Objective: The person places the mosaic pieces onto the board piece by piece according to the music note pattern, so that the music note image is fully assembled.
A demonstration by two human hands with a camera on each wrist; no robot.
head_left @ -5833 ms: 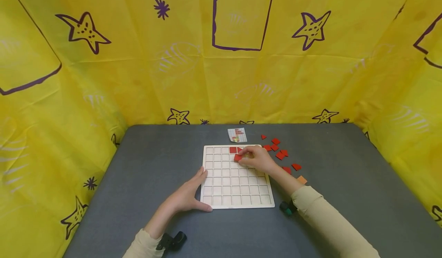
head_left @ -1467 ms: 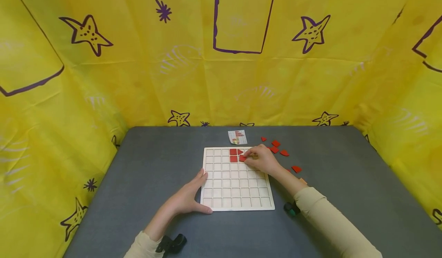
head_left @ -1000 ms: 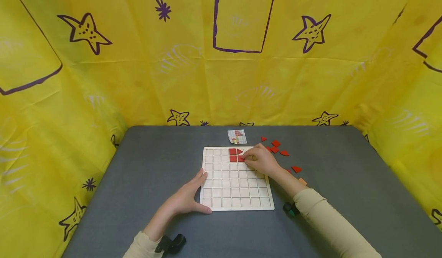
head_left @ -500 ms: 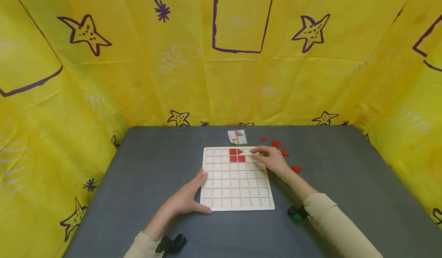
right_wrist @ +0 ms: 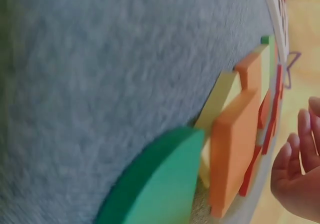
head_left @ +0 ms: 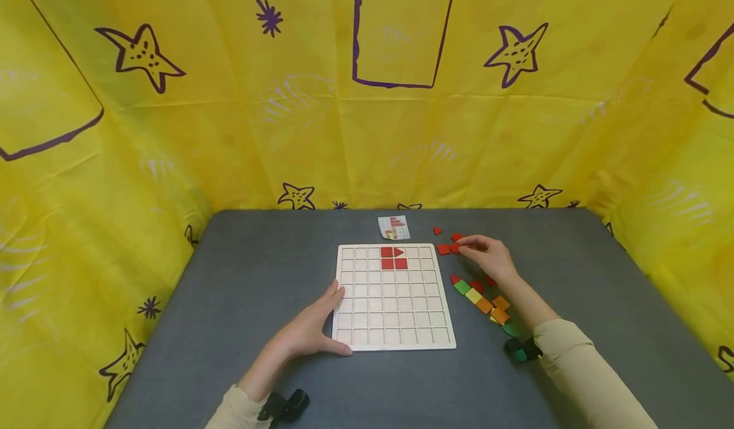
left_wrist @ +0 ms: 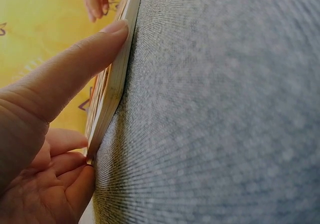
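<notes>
Between the grid board's (head_left: 392, 308) far-right corner and my right hand (head_left: 487, 257), a red tile (head_left: 455, 248) is lying at my fingertips, whether pinched I cannot tell; my left hand (head_left: 313, 326), fingers extended, is bracing the board.

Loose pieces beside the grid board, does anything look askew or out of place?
Yes, slightly: an orange piece partly covers a yellow piece, like an untidy stack. On the grid board, the red pieces look neatly placed.
</notes>
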